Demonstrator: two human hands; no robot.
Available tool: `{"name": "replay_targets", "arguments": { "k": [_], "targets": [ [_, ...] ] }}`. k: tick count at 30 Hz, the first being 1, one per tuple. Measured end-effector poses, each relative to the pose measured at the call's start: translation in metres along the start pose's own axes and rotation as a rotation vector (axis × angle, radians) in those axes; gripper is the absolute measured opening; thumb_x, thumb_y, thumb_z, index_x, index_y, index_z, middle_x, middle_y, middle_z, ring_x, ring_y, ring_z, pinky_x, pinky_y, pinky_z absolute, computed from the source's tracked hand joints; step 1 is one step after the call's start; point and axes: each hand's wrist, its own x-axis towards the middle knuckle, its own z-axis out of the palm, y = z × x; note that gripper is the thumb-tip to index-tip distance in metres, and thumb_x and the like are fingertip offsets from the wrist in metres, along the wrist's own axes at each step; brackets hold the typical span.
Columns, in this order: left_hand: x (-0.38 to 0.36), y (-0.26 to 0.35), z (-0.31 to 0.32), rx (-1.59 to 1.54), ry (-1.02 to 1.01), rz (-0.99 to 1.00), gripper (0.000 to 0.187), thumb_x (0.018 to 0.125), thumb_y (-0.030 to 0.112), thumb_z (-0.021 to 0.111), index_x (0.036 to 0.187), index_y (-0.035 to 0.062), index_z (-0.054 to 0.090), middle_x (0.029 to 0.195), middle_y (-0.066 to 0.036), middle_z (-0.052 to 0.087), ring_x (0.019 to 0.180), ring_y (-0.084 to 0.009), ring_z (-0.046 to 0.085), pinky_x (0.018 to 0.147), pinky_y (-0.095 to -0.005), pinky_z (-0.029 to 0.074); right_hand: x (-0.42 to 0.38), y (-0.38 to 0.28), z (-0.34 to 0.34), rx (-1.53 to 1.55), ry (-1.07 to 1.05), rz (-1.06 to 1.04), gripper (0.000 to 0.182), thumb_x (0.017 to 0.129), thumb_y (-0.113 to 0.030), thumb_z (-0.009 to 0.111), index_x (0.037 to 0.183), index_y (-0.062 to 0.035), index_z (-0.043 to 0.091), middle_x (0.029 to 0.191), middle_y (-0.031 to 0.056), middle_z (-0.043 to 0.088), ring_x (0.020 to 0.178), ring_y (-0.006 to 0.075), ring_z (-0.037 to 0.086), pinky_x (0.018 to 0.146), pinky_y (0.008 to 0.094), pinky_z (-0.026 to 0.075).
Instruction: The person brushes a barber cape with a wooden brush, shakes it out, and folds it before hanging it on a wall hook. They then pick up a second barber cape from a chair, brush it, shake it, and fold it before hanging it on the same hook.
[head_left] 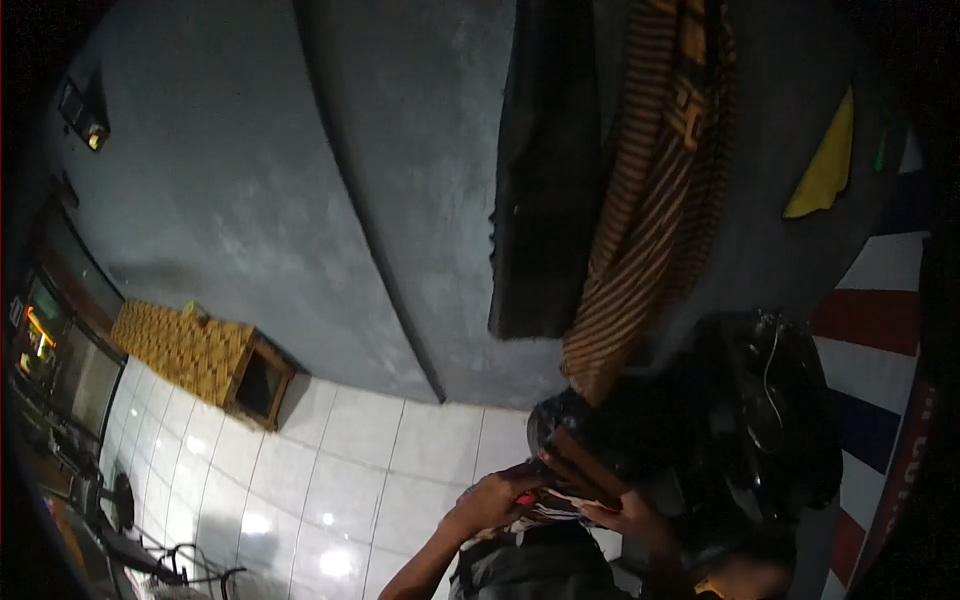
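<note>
My left hand (492, 500) is at the lower middle, its fingers wrapped on the edge of a dark brown item (583, 468) that looks like a wallet or folded case. My right hand (630, 520) holds the same item from the other side, thumb toward its lower edge. Light and red bits, possibly papers, show between the hands. Just below the hands lies dark cloth (540, 565), perhaps a bag or clothing.
A patterned brown cloth (650, 220) and a dark cloth (545, 180) hang on the grey wall. Black bags (770, 410) stand at right beside a striped surface (865, 325). A woven-covered cabinet (190, 355) sits on white floor tiles (345, 470).
</note>
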Motion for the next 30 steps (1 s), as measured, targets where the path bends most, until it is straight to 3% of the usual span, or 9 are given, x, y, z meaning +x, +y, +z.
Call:
{"name": "replay_targets", "arguments": {
  "k": [1,6,10,14,21,23,26,28,30],
  "targets": [
    [0.017,0.004,-0.016,0.012,0.016,0.027,0.047,0.069,0.01,0.064,0.114,0.0095,0.053,0.105,-0.017,0.056,0.093,-0.0359,0.056,0.079,-0.0421,0.046,0.017,-0.018,-0.01,-0.083,0.059,-0.208,0.042,0.079,-0.01,0.063,0.12,-0.0055,0.053,0.103,0.0144,0.062,0.086,0.021,0.062,0.076,0.0295,0.046],
    [0.098,0.025,-0.09,0.301,0.102,0.216,0.051,0.069,0.008,0.063,0.118,0.0139,0.052,0.105,-0.016,0.053,0.073,-0.0341,0.061,0.061,-0.0387,0.053,0.075,0.012,-0.095,-0.615,-0.019,-0.316,0.037,0.073,-0.014,0.069,0.107,-0.0058,0.058,0.113,0.0134,0.057,0.109,0.0283,0.053,0.093,0.0339,0.04],
    [0.167,0.067,-0.154,0.615,0.107,0.238,0.054,0.073,0.009,0.061,0.124,0.0201,0.049,0.105,-0.014,0.051,0.064,-0.0302,0.061,0.052,-0.0366,0.054,0.156,-0.047,-0.167,-0.53,0.168,-0.557,0.045,0.073,-0.008,0.068,0.115,-0.002,0.051,0.109,0.0132,0.056,0.105,0.0242,0.054,0.09,0.0364,0.042],
    [0.245,0.116,-0.223,0.87,0.298,0.515,0.051,0.077,0.011,0.058,0.126,0.0225,0.048,0.091,-0.01,0.046,0.055,-0.0248,0.059,0.047,-0.0343,0.052,0.219,-0.118,-0.231,-0.425,0.352,-0.789,0.05,0.078,-0.009,0.066,0.121,0.0015,0.043,0.112,0.0136,0.054,0.101,0.0222,0.056,0.089,0.0359,0.044],
    [0.376,0.229,-0.331,1.309,0.876,0.912,0.047,0.078,0.005,0.055,0.123,0.0157,0.049,0.099,-0.017,0.05,0.072,-0.0322,0.062,0.058,-0.036,0.054,0.305,-0.274,-0.339,-0.702,1.024,-0.887,0.033,0.087,-0.028,0.056,0.108,-0.0027,0.056,0.093,0.0151,0.062,0.086,0.0244,0.061,0.075,0.0359,0.048],
    [0.412,0.257,-0.359,1.394,0.988,0.969,0.046,0.078,0.004,0.056,0.122,0.014,0.05,0.103,-0.018,0.051,0.08,-0.0337,0.062,0.065,-0.0379,0.055,0.325,-0.318,-0.369,-0.865,1.178,-1.147,0.036,0.084,-0.029,0.056,0.1,0.0031,0.059,0.084,0.0218,0.063,0.077,0.0357,0.063,0.067,0.0415,0.049],
    [0.447,0.289,-0.395,1.435,1.075,1.024,0.042,0.079,0.005,0.057,0.119,0.0162,0.053,0.108,-0.019,0.052,0.089,-0.0348,0.061,0.073,-0.0387,0.054,0.347,-0.361,-0.401,-0.955,1.262,-1.124,0.041,0.086,-0.036,0.053,0.098,0.0031,0.059,0.08,0.0209,0.062,0.076,0.0315,0.063,0.068,0.0389,0.047],
    [0.46,0.299,-0.409,1.424,1.103,1.065,0.041,0.079,0.005,0.057,0.118,0.0173,0.054,0.108,-0.02,0.053,0.09,-0.0351,0.061,0.073,-0.0384,0.054,0.351,-0.382,-0.409,-1.003,1.252,-0.862,0.041,0.084,-0.035,0.055,0.098,0.0038,0.059,0.084,0.0229,0.062,0.079,0.035,0.062,0.071,0.042,0.047],
    [0.471,0.306,-0.417,1.405,1.07,0.899,0.049,0.071,-0.004,0.057,0.116,0.0158,0.058,0.106,-0.018,0.055,0.094,-0.0345,0.057,0.083,-0.0416,0.048,0.363,-0.392,-0.409,-1.113,1.291,-0.844,0.041,0.082,-0.033,0.055,0.098,0.004,0.059,0.086,0.0237,0.062,0.08,0.0358,0.062,0.072,0.0429,0.047]
  ]
}}
